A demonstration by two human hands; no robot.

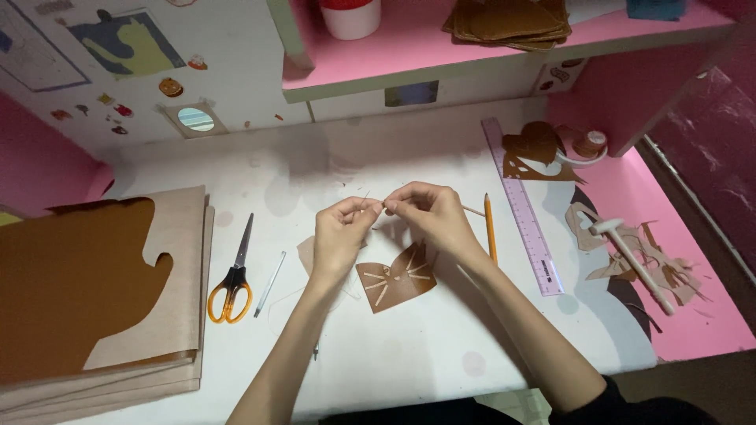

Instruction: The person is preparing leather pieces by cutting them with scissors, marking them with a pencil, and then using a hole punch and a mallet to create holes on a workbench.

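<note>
- Two hands meet over the white desk, pinching one thin stick between them: the left hand nips its left end with thumb and forefinger closed narrow, and the right hand nips the right end the same way.
- One stack of tan sheets lies far left of the pinch, with one dark brown cut-out on top.
- One pair of orange-handled scissors lies left of the left hand, blades pointing away from the person.
- One slim pale pen lies just right of the scissors, well apart from the pinch.
- One brown cat-face piece sits directly below the pinch, near the wrists; it carries several short sticks as whiskers, about three on each side, though I cannot count them surely.
- To handle the stick well, I judge it best to keep both pinches close together and near the fingertips, so it does not flex or snap, and to keep it above the cat-face piece.
- One orange pencil lies just right of the right hand.
- One purple ruler lies right of the pencil.
- One heap of brown scraps lies far right, with one white tool across it.
</note>
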